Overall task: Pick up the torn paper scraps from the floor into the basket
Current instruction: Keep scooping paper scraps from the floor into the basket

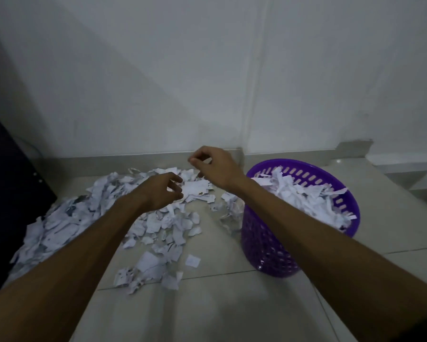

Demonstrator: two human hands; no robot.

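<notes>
left hand (162, 191): over the far part of the scrap pile, palm down, fingers loosely curled and spread, nothing visibly held (fingertips near the paper, contact can't be confirmed)
right hand (213, 166): raised above the far edge of the pile, just left of the basket, fingers curled with thumb and forefinger tips close together; whether a scrap is pinched there, cannot tell
paper scraps (89, 218): white torn pieces, wide heap on the floor from the dark object at left across to the basket's foot; thicker at left and far side, thinner loose pieces toward the near side
stray scrap (192, 260): single small square piece lying apart from the heap, near side, left of the basket
basket (269, 248): purple plastic, round, perforated wall, upright on the floor right of the pile
basket contents (306, 196): filled with white strips and scraps up to about rim height, a few hanging over the right rim
floor (220, 312): pale tiles, grout lines visible
wall (207, 70): plain white, meets the floor just behind the pile and basket
dark object (10, 181): black, at left edge, touching the heap (can't identify)
</notes>
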